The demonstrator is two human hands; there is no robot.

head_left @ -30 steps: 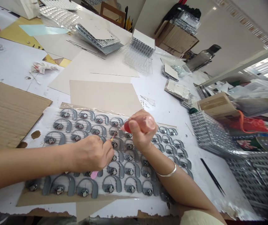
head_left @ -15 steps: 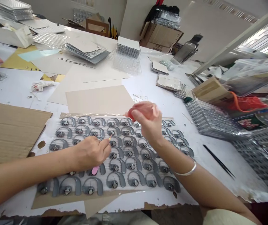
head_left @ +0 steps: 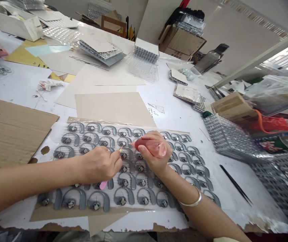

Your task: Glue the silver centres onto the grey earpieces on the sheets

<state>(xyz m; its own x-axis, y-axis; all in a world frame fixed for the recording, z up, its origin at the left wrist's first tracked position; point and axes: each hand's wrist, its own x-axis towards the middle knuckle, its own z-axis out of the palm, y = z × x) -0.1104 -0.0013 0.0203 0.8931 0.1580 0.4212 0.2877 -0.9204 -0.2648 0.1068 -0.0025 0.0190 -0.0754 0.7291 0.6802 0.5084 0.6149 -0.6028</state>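
My left hand [head_left: 98,164] is closed round a thin pink-handled tool [head_left: 103,184]; its pale pointed tip pokes out past my thumb and finger. In my right hand [head_left: 159,160] lies a small, clear squeeze bottle [head_left: 152,147] with red contents, tilted so that its nozzle points left, close to the tool's tip. Under both hands, rows of grey hook-shaped pieces [head_left: 123,198], each with a round metallic part and a thin wire, lie on a sheet. Whether the nozzle touches anything I cannot tell. My hands and forearms hide some pieces.
Black tweezers [head_left: 235,184] lie to the right, beside stacked clear trays [head_left: 231,137]. Brown cardboard [head_left: 12,131] lies at the left. Behind the rows is a beige card [head_left: 111,107], with more stacked trays [head_left: 100,50] farther back.
My right hand has come down and turned, bringing the bottle's nozzle near the tool's tip. My left hand keeps its grip in nearly the same place. The view has shifted slightly.
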